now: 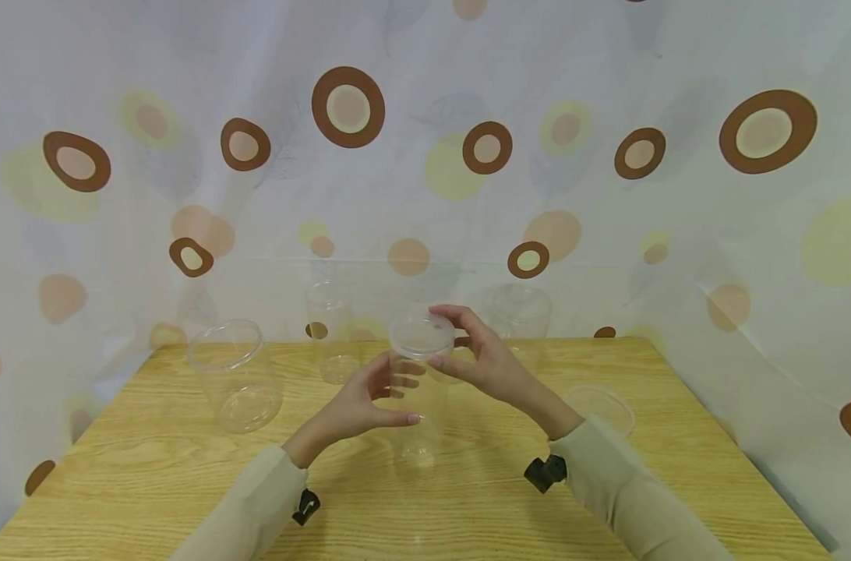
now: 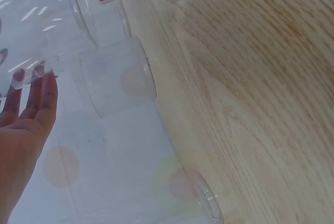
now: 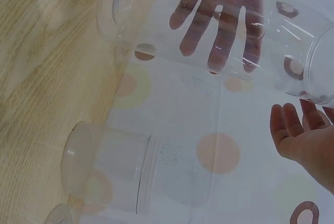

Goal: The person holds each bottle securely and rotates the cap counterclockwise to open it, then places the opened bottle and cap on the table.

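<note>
A tall clear plastic jar (image 1: 420, 409) stands upright between the hands, its base close over the table. My left hand (image 1: 358, 405) holds its body from the left, thumb across the front and fingers behind. In the right wrist view those left fingers (image 3: 224, 41) show through the clear wall, long and spread. On top of the jar sits a frosted round lid (image 1: 421, 335). My right hand (image 1: 492, 354) grips the lid's right side between thumb and fingers. Seen from the right wrist, the right hand's fingertips (image 3: 282, 122) are right at the lidded end.
A wide clear jar (image 1: 239, 382) is at the left of the wooden table (image 1: 510, 499). Behind stand a slim clear jar (image 1: 330, 331) and, further right, another wide jar (image 1: 520, 319). A flat clear lid (image 1: 604, 405) lies at the right. A patterned curtain (image 1: 411, 179) hangs behind.
</note>
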`<act>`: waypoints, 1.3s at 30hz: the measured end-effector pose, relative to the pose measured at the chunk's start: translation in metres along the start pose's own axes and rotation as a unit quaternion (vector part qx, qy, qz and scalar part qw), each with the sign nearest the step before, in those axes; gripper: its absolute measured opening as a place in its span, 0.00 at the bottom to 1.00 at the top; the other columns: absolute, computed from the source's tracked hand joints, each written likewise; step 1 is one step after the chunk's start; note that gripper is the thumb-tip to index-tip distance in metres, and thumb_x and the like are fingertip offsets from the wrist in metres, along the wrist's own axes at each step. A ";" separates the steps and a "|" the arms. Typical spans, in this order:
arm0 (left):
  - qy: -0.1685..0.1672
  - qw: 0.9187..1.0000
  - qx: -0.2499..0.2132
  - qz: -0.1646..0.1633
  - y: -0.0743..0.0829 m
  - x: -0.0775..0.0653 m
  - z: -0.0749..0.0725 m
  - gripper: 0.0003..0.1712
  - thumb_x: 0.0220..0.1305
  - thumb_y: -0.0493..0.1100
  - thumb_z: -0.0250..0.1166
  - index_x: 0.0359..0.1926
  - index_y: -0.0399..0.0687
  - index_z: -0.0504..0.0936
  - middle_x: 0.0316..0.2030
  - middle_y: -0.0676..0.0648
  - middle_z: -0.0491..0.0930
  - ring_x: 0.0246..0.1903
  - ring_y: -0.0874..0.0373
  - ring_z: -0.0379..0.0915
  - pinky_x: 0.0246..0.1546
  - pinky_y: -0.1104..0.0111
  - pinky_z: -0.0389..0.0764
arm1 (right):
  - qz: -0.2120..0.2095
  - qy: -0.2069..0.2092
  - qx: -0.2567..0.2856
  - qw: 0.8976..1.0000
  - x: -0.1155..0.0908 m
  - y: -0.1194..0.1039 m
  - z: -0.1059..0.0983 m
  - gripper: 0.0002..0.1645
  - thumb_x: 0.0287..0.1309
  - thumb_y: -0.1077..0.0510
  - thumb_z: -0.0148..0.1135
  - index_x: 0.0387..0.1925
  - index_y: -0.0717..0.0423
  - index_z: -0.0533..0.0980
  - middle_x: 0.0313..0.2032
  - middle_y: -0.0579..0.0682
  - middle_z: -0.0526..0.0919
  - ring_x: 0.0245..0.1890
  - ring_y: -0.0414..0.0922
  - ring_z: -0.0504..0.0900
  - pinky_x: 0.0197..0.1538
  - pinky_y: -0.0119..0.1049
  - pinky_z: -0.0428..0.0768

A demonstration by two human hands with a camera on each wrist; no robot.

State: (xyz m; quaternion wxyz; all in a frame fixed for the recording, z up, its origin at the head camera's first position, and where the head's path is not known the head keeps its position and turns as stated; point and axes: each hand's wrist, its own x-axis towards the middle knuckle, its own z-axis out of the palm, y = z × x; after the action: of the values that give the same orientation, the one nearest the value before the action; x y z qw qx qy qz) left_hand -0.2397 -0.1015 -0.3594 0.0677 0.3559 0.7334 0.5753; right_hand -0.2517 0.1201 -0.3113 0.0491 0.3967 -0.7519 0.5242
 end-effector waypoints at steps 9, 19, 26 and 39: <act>-0.012 1.000 0.000 0.017 -0.021 0.003 -0.002 0.47 0.49 0.37 0.70 0.67 0.61 0.56 0.58 0.42 0.70 0.55 0.49 0.70 0.53 0.53 0.72 | 0.021 -0.082 0.080 0.993 0.003 -0.001 -0.011 0.35 0.59 0.58 0.58 0.65 0.56 0.55 0.62 0.55 0.62 0.55 0.48 0.67 0.53 0.40 0.73; -0.028 0.999 0.001 0.017 -0.021 0.001 -0.002 0.46 0.50 0.38 0.70 0.67 0.59 0.56 0.59 0.41 0.69 0.55 0.50 0.70 0.53 0.59 0.72 | 0.029 -0.134 0.150 0.979 0.003 0.001 -0.016 0.37 0.62 0.57 0.55 0.67 0.58 0.51 0.63 0.59 0.57 0.57 0.49 0.65 0.53 0.40 0.73; -0.022 1.000 -0.004 0.017 -0.021 0.001 -0.002 0.45 0.50 0.38 0.70 0.66 0.60 0.57 0.59 0.41 0.68 0.56 0.50 0.69 0.54 0.51 0.70 | 0.018 -0.108 0.099 0.989 0.000 -0.004 -0.016 0.36 0.61 0.55 0.55 0.67 0.53 0.52 0.64 0.54 0.58 0.57 0.50 0.65 0.51 0.41 0.74; 0.020 1.000 0.004 0.022 -0.023 0.001 -0.001 0.44 0.49 0.38 0.70 0.65 0.61 0.58 0.58 0.45 0.70 0.55 0.51 0.70 0.55 0.50 0.69 | -0.001 0.049 -0.031 0.998 -0.006 -0.010 0.004 0.34 0.54 0.62 0.62 0.61 0.58 0.60 0.59 0.55 0.67 0.58 0.48 0.65 0.55 0.49 0.69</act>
State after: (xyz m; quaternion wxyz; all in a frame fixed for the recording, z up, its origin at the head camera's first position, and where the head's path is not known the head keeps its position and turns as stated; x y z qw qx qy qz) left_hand -0.2511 -0.1036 -0.3797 0.0396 0.3605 0.7288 0.5808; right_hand -0.2403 0.1189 -0.3083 0.0987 0.3695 -0.7644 0.5191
